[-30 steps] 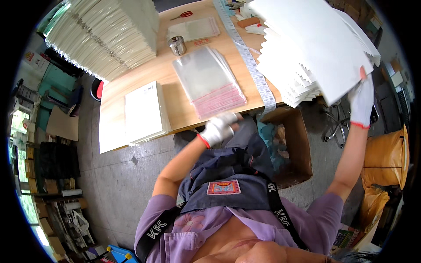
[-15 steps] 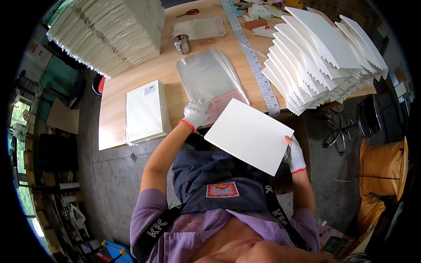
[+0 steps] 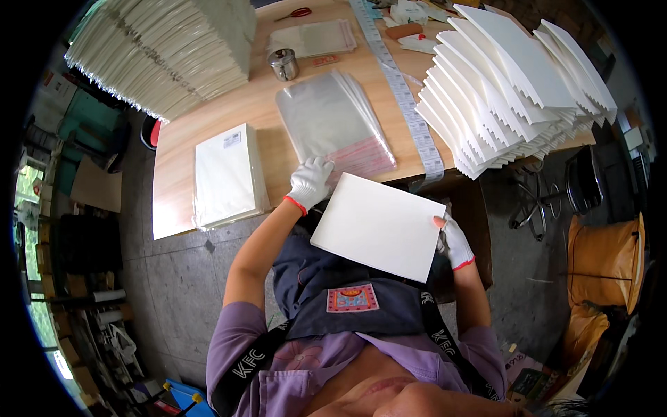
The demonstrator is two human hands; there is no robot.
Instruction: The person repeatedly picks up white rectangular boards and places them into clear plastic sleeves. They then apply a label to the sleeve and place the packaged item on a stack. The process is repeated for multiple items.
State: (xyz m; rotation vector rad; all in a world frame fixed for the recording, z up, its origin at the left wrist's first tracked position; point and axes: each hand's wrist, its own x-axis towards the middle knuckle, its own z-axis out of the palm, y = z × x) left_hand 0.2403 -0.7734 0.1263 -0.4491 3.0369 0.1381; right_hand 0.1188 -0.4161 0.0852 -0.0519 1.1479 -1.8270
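My right hand (image 3: 455, 241), in a white glove with bare fingertips and a red cuff, holds a thin stack of white paper (image 3: 379, 226) by its right edge. The stack is tilted above my lap, just off the table edge. My left hand (image 3: 310, 182), gloved the same way, has its fingers bent over the lower left corner of a pile of clear plastic bags (image 3: 330, 115). Those bags lie fanned on the table, with a pinkish strip along the near end. Whatever is under the left fingertips is partly hidden.
A wrapped paper pack (image 3: 226, 174) lies at the table's left edge. Behind it rises a tall pile of wrapped packs (image 3: 163, 55). Offset white paper stacks (image 3: 497, 104) stand at right. Beyond the bags are a metal canister (image 3: 283, 64), red scissors (image 3: 299, 12) and a long label strip (image 3: 399, 87).
The paper stack and my right hand have moved left and slightly toward me. My left hand stays at the bags' corner, with only a slight shift.
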